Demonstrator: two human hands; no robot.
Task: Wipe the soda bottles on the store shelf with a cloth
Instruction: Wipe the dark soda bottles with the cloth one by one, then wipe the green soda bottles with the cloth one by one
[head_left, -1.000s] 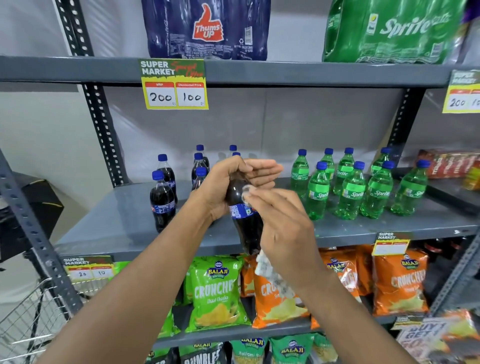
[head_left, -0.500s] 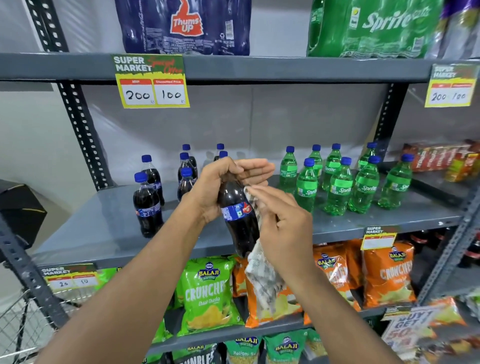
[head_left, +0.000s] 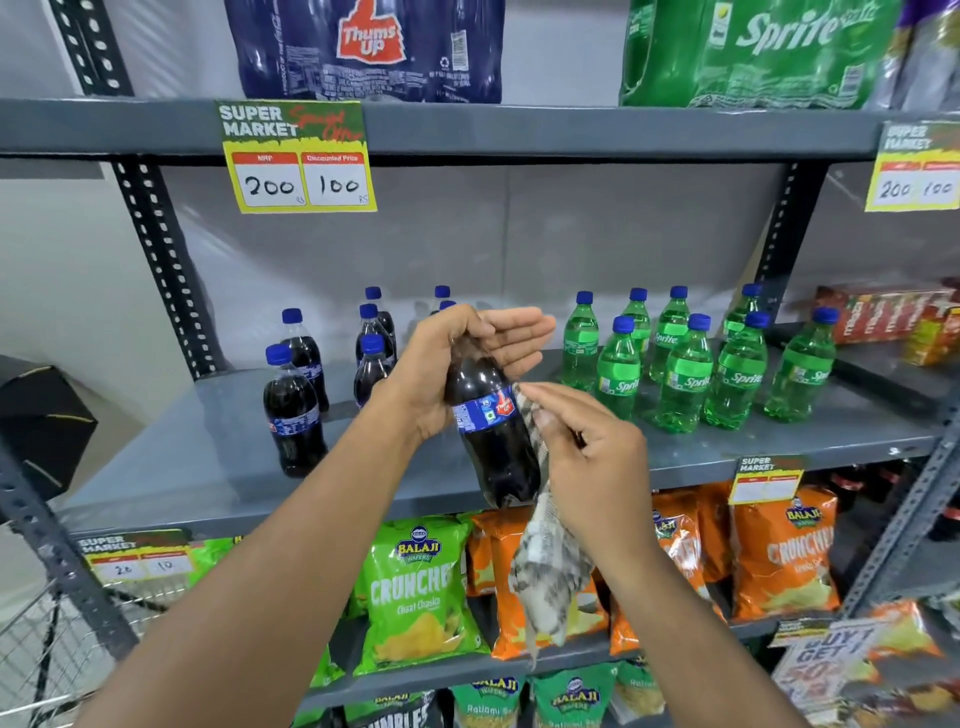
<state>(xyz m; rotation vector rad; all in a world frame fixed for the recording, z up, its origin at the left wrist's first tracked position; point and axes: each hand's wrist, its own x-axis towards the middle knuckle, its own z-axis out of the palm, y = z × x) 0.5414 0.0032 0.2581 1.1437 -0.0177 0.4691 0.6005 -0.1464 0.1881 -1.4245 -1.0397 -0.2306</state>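
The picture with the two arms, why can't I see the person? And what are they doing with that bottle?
The camera sits on the person's head and looks forward and down, so you see only their arms, much as you see your own. The left hand grips a dark cola bottle by its neck, lifted in front of the grey shelf. The right hand presses a patterned cloth against the bottle's side to wipe it; the rest of the cloth hangs down. On the shelf stand more dark cola bottles to the left and green Sprite bottles to the right. Below hang snack bags, green and orange.
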